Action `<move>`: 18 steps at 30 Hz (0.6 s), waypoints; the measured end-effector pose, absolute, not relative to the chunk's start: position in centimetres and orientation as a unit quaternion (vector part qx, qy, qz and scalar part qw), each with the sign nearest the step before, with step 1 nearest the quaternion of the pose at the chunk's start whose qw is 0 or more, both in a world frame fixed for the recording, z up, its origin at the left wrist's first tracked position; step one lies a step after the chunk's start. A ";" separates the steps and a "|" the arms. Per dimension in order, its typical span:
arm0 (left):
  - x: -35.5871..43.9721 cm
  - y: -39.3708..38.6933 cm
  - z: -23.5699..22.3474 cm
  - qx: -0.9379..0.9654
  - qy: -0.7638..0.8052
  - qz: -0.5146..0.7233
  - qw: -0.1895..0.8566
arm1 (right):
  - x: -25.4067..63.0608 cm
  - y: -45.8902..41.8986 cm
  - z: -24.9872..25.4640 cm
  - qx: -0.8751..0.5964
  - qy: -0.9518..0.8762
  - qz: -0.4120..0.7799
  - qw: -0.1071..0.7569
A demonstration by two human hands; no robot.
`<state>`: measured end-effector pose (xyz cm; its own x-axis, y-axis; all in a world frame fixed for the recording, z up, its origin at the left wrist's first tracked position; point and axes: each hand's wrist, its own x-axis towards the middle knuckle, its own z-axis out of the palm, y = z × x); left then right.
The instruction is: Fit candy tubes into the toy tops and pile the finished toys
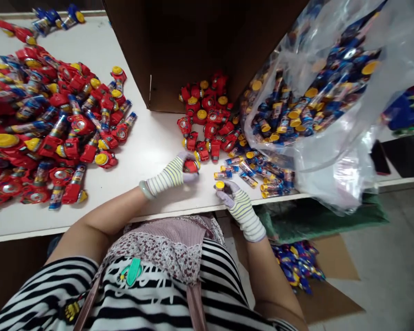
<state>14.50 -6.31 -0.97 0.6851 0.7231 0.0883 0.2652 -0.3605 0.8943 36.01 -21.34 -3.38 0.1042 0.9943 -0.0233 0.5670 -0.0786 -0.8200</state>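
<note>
Your left hand (188, 170), in a striped knit glove, is near the centre of the frame. Its fingers are curled round a red plastic toy (191, 166), thumb and fingers closed on its sides; the toy sits just above the white tabletop (138, 170) or on it, cannot tell which. Your right hand (230, 195), gloved alike, is right of centre near the table's front edge. Its thumb and fingers are closed on a yellow-capped tube (220, 185), cap facing up; the lower part is hidden by the fingers. The two hands are apart.

Just beyond your left hand, a cluster of red toys (210, 128) lies upper centre, partly inside the mouth of a dark cardboard box (200, 41). Right of the cluster, loose blue-and-yellow tubes (258, 172) lie on the tabletop, some just beside your right hand. They spread from an open clear plastic bag (341, 156) at upper right, which holds many more tubes of the same kind.

Left side of the frame: a large pile of red toys with tubes (65, 133); many units show a tube joined to a red body. A few blue toys (48, 20) lie at upper left. Lower right, below table level: blue wrapped pieces (298, 264) in an open carton (327, 303).
</note>
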 end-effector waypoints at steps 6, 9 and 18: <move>11.8 -6.5 -0.5 0.488 0.310 0.369 0.728 | 30.3 -18.4 -2.7 -0.664 -0.617 0.282 0.315; 11.2 -7.1 -0.5 0.529 0.348 0.390 0.669 | 29.2 -17.3 -2.1 -0.648 -0.663 0.264 0.267; 11.4 -8.0 -0.7 0.547 0.388 0.434 0.601 | 28.3 -16.9 -1.6 -0.650 -0.706 0.209 0.186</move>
